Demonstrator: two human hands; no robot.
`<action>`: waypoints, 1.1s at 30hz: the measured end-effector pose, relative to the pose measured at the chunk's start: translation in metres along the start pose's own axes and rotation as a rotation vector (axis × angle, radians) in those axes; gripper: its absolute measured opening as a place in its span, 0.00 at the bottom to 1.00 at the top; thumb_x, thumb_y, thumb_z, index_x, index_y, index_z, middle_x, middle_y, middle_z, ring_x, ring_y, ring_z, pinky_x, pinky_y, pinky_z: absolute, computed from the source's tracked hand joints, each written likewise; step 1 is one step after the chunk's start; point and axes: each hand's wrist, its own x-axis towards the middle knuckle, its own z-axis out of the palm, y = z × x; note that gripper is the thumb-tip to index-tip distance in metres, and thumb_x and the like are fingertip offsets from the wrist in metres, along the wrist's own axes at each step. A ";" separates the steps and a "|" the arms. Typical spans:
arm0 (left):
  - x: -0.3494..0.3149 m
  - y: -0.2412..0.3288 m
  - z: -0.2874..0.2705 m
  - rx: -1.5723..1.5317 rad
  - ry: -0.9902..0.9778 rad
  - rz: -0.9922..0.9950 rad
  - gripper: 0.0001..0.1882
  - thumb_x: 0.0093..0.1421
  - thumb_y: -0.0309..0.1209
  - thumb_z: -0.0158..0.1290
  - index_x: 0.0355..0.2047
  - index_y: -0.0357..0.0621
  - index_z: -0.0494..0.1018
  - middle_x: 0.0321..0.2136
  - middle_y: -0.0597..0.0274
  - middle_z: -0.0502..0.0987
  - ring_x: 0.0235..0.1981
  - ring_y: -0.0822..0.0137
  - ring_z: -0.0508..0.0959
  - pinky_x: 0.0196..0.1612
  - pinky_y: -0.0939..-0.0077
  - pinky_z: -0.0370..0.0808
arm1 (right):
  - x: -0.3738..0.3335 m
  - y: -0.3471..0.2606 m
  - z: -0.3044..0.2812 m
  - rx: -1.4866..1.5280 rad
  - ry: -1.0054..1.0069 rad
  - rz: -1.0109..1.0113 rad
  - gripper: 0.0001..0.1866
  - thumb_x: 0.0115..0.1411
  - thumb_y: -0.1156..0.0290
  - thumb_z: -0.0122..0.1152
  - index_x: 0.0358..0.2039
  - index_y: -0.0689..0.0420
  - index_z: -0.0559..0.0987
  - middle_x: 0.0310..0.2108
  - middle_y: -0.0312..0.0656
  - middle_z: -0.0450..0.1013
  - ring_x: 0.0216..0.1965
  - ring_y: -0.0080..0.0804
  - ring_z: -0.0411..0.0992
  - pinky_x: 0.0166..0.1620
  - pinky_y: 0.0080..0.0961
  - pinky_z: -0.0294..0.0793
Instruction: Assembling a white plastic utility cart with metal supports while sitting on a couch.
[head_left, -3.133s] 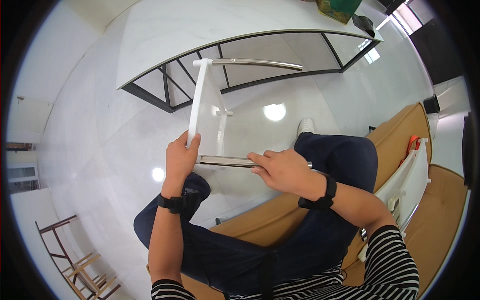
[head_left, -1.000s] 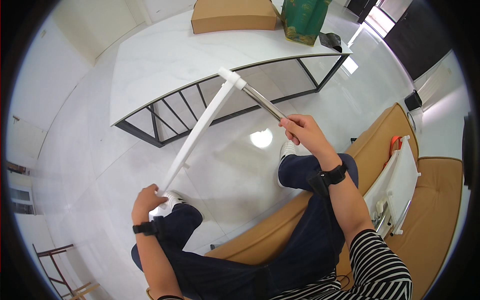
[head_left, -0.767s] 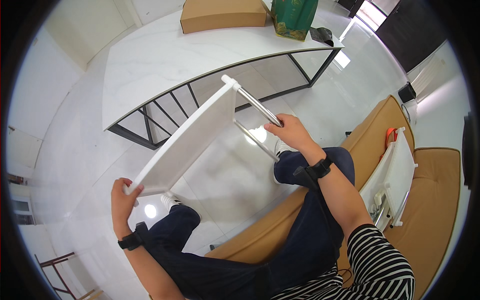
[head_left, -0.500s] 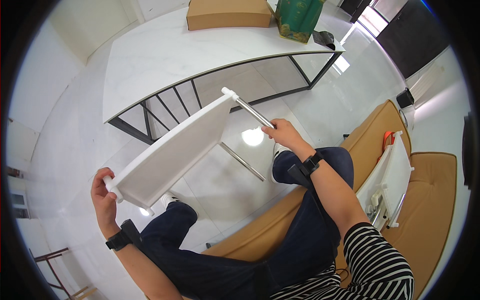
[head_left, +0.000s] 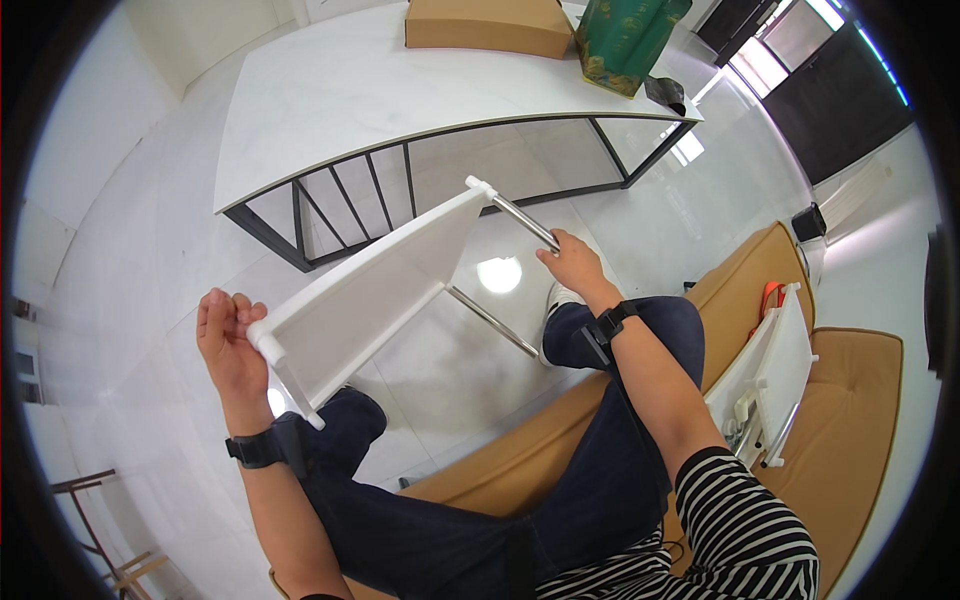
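Both hands held one white shelf panel (head_left: 365, 295) up over the knees, seen in the head view. Left hand (head_left: 228, 345) gripped the panel's near, lower end, with the palm behind the end piece and the fingers (head_left: 222, 305) standing up beside it. Right hand (head_left: 570, 262) was closed around a metal rod (head_left: 522, 221) that ran from the panel's far, upper corner; the hands were well apart, one at each end. A second rod (head_left: 492, 321) slanted below the panel, near the right knee. The panel tilted, rising from lower left to upper right, above the pale floor (head_left: 130, 300).

Each wrist wore a black band. The person sat on a tan sofa (head_left: 850, 420) in dark trousers and a striped top. On the sofa to the right lay another white panel (head_left: 780, 370) with an orange tool (head_left: 768, 296) just beyond it. Ahead stood a white table (head_left: 330, 100) on a black frame, bearing a cardboard box (head_left: 488, 25) and a green bag (head_left: 628, 40) side by side.
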 end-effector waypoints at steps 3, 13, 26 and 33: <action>-0.005 -0.013 0.024 -0.044 0.057 -0.047 0.08 0.63 0.29 0.49 0.27 0.44 0.65 0.17 0.68 0.61 0.22 0.73 0.64 0.30 0.76 0.66 | 0.004 0.012 0.015 -0.117 0.151 -0.108 0.28 0.54 0.55 0.58 0.49 0.62 0.70 0.43 0.52 0.71 0.44 0.47 0.71 0.45 0.38 0.70; -0.045 -0.070 0.086 -0.129 0.031 -0.141 0.05 0.63 0.27 0.48 0.29 0.42 0.67 0.19 0.62 0.67 0.23 0.71 0.65 0.35 0.72 0.68 | -0.086 -0.121 0.021 0.520 -0.919 -0.440 0.37 0.51 0.51 0.64 0.53 0.64 0.67 0.47 0.53 0.70 0.45 0.45 0.71 0.49 0.33 0.70; -0.038 -0.104 0.097 -0.246 -0.027 -0.315 0.08 0.62 0.32 0.51 0.37 0.42 0.66 0.32 0.61 0.69 0.38 0.67 0.69 0.51 0.70 0.65 | -0.128 -0.170 0.014 0.804 -0.703 -0.296 0.23 0.56 0.53 0.61 0.30 0.63 0.68 0.25 0.49 0.73 0.26 0.43 0.74 0.32 0.33 0.72; -0.040 -0.095 0.089 0.963 -0.405 -0.456 0.34 0.57 0.36 0.57 0.58 0.32 0.57 0.53 0.47 0.65 0.54 0.59 0.69 0.50 0.68 0.71 | -0.098 -0.148 0.031 0.991 -0.762 -0.133 0.18 0.56 0.62 0.62 0.32 0.64 0.69 0.23 0.43 0.72 0.25 0.28 0.73 0.26 0.23 0.72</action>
